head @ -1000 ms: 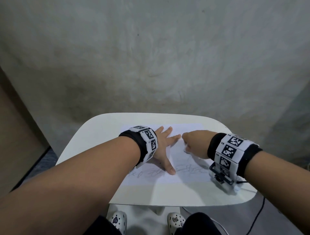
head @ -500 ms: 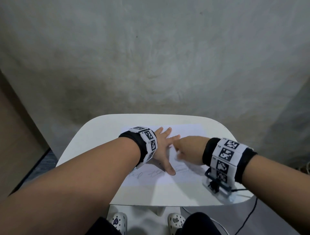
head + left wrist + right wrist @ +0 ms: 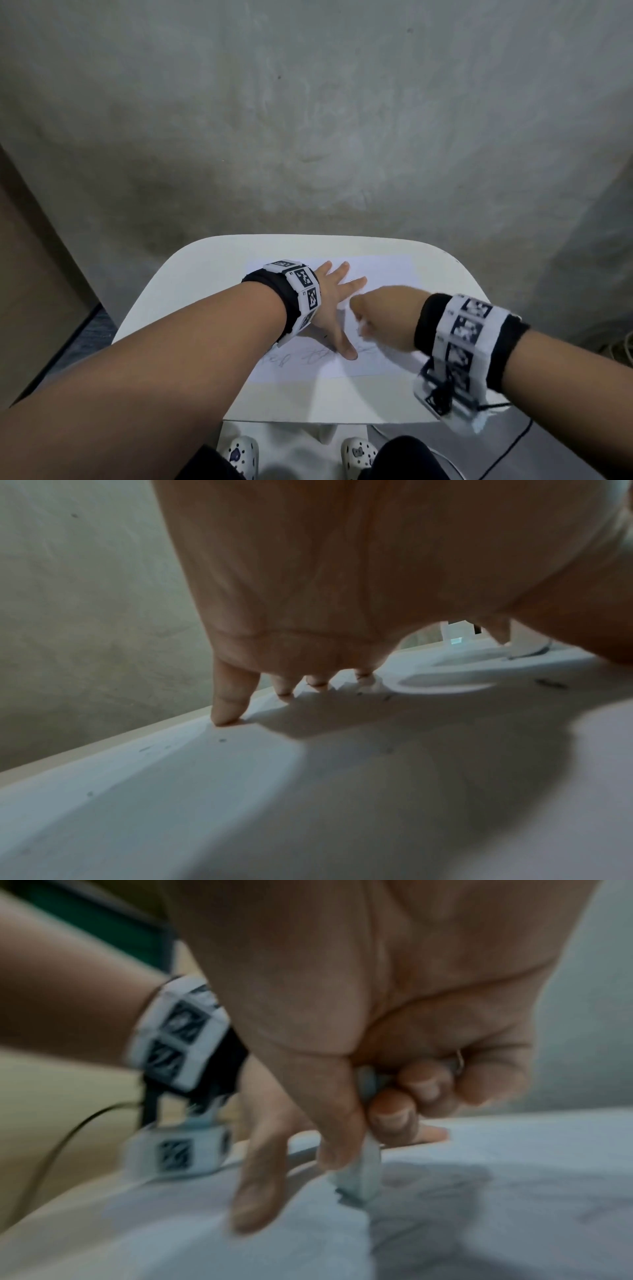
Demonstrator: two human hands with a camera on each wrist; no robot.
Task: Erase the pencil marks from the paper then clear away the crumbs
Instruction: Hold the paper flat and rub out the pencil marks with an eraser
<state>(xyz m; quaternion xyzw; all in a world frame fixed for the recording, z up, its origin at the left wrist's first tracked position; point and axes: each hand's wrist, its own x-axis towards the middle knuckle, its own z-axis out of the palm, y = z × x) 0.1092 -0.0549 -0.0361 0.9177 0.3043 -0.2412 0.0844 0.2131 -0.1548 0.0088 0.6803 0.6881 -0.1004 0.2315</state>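
A white sheet of paper [image 3: 383,274] lies on the small white table [image 3: 191,284], with pencil scribbles [image 3: 308,358] along its near edge. My left hand [image 3: 337,301] presses flat on the paper, fingers spread and thumb pointing toward me. My right hand [image 3: 380,322] pinches a white eraser [image 3: 363,1175] between thumb and fingers, its tip on the paper just right of my left thumb. Small dark crumbs [image 3: 551,683] dot the paper [image 3: 240,791] in the left wrist view, where the left fingertips [image 3: 227,710] touch its far edge.
A grey concrete wall [image 3: 308,120] rises right behind the table. A brown panel [image 3: 30,291] stands at the left. A black cable [image 3: 507,445] hangs off the table's right near corner. My shoes [image 3: 239,455] show under the near edge.
My right hand with the eraser has slid left across the paper toward my left thumb. The left hand has stayed pressed in place.
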